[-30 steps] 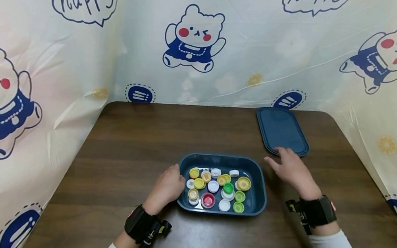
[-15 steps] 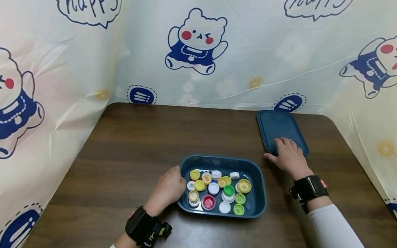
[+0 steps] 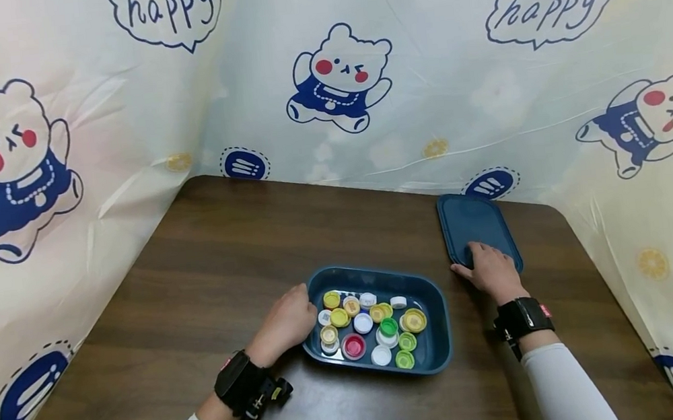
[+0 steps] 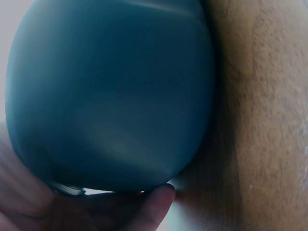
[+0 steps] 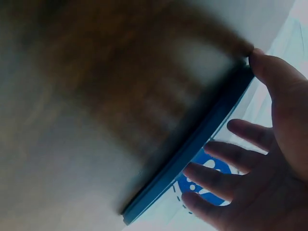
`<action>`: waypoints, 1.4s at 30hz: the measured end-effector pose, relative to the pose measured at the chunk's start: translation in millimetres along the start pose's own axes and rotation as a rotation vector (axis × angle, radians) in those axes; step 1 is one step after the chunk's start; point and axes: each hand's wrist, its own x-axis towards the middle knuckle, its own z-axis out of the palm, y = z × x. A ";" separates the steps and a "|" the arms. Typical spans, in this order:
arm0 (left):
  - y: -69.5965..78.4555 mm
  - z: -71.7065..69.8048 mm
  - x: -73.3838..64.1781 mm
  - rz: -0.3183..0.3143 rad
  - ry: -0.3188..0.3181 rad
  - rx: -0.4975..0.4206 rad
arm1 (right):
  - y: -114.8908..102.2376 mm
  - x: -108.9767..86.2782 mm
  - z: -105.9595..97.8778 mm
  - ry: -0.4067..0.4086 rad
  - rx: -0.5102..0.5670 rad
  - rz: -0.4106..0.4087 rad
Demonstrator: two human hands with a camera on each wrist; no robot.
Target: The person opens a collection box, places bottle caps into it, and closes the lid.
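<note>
An open dark blue plastic box [image 3: 382, 369] stands on the table, holding several bottle caps: white, yellow, light green, a green one [image 3: 388, 327] and a red one [image 3: 354, 347]. My left hand [image 3: 283, 322] grips the box's left end at the rim. In the left wrist view, that end wall [image 4: 110, 96] fills much of the picture, with a fingertip against its edge. A flat dark blue lid [image 3: 474, 220] lies at the back right. Over its near end is my right hand [image 3: 495, 272]. In the right wrist view, the thumb meets the lid's edge [image 5: 192, 142] and the other fingers are extended over it.
The brown wooden table [image 3: 242, 246] extends around the box. A pale printed curtain [image 3: 451, 77] with bear drawings encloses its back and sides. Both wrists wear black camera straps.
My right hand has moved forward from beside the lid's near corner to over its near end. The left hand keeps its hold on the box. The head view has tilted slightly.
</note>
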 end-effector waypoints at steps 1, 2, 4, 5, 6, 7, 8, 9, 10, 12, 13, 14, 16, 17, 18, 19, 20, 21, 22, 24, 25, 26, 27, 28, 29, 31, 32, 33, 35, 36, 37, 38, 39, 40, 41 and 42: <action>0.1 0.1 0.2 0.001 0.001 0.000 | 0.0 0.0 -0.1 0.005 -0.013 -0.016; 0.2 0.2 0.5 0.001 0.001 -0.002 | -0.5 -0.3 -0.6 0.010 -0.029 -0.035; 0.6 0.4 0.6 -0.001 0.002 -0.004 | -2.1 -0.8 -2.2 0.013 -0.059 -0.068; 0.7 0.8 0.7 -0.003 0.002 -0.005 | -2.9 -1.2 -3.1 0.015 -0.075 -0.083; 1.1 0.9 0.3 -0.004 0.001 -0.008 | -3.5 -1.9 -3.9 0.020 -0.092 -0.097; 1.4 1.3 0.3 -0.005 0.002 -0.009 | -3.4 -2.7 -4.6 0.032 -0.108 -0.110; 1.7 1.7 0.2 -0.007 0.001 -0.012 | -3.2 -4.0 -5.7 0.050 -0.120 -0.123; 1.7 2.0 0.2 -0.005 0.001 -0.011 | -2.2 -5.2 -6.7 0.074 -0.124 -0.129; 1.8 2.4 0.1 -0.004 0.002 -0.012 | -0.3 -6.4 -7.6 0.110 -0.123 -0.137; 1.7 3.1 0.3 -0.006 0.003 -0.017 | 4.4 -9.6 -10.4 0.188 -0.097 -0.134; 1.5 3.4 0.5 -0.006 0.005 -0.017 | 7.4 -11.3 -12.1 0.238 -0.078 -0.131; 1.5 3.7 0.6 -0.004 0.006 -0.018 | 10.8 -13.6 -14.4 0.285 -0.054 -0.120; 1.3 4.3 0.6 -0.002 0.008 -0.020 | 17.9 -18.7 -20.3 0.379 -0.013 -0.094; 1.2 4.3 0.7 0.010 0.012 -0.018 | 20.9 -21.8 -24.8 0.410 0.008 -0.069; 0.9 4.5 0.9 0.019 0.014 -0.017 | 24.1 -25.0 -29.5 0.443 0.024 -0.047; 1.0 4.2 0.7 0.030 0.017 -0.016 | 26.7 -28.0 -34.7 0.467 0.042 -0.023; 0.8 4.1 0.8 0.038 0.019 -0.017 | 28.9 -31.0 -40.5 0.480 0.062 0.005; 0.3 4.0 0.8 0.045 0.019 -0.017 | 30.7 -34.0 -46.2 0.491 0.079 0.026; -0.2 3.7 0.8 0.055 0.020 -0.016 | 31.9 -37.1 -52.0 0.497 0.099 0.047; -1.6 3.0 0.8 0.060 0.018 -0.028 | 32.5 -43.5 -62.5 0.514 0.138 0.066; -2.8 2.5 0.9 0.066 0.017 -0.031 | 31.7 -46.9 -67.1 0.527 0.160 0.066; -4.2 2.0 1.1 0.072 0.017 -0.039 | 30.1 -50.6 -71.5 0.538 0.181 0.066; -5.4 1.6 1.5 0.081 0.018 -0.049 | 27.5 -54.7 -75.7 0.555 0.206 0.060; -6.6 1.1 1.8 0.090 0.017 -0.061 | 24.1 -58.7 -79.7 0.576 0.228 0.055; -7.9 0.6 2.2 0.097 0.015 -0.077 | 20.0 -62.8 -83.9 0.597 0.253 0.048; -10.6 -0.9 3.1 0.112 0.010 -0.103 | 9.5 -71.0 -93.0 0.643 0.308 0.038; -11.4 -2.2 3.2 0.116 0.003 -0.119 | 3.3 -74.9 -98.0 0.665 0.335 0.034; -12.3 -3.9 3.4 0.117 -0.008 -0.135 | -3.2 -78.6 -103.0 0.687 0.363 0.029; -13.3 -10.2 3.2 0.123 -0.029 -0.145 | -15.9 -85.8 -112.9 0.717 0.425 0.025; -13.1 -14.4 2.8 0.125 -0.033 -0.139 | -22.0 -89.0 -117.3 0.728 0.459 0.021; -11.8 -19.5 2.3 0.130 -0.030 -0.130 | -27.6 -92.1 -121.2 0.731 0.494 0.019; -9.6 -25.2 1.7 0.142 -0.024 -0.117 | -32.9 -94.7 -124.8 0.742 0.524 0.004; -6.6 -31.5 1.3 0.155 -0.009 -0.107 | -37.8 -97.4 -127.8 0.742 0.561 -0.015; -2.8 -38.4 0.6 0.176 0.013 -0.096 | -42.7 -100.3 -130.2 0.736 0.601 -0.035; 2.4 -45.5 -0.3 0.197 0.041 -0.093 | -47.6 -102.9 -132.2 0.732 0.630 -0.061; 8.2 -52.5 -1.0 0.224 0.072 -0.099 | -52.3 -105.5 -133.9 0.727 0.653 -0.085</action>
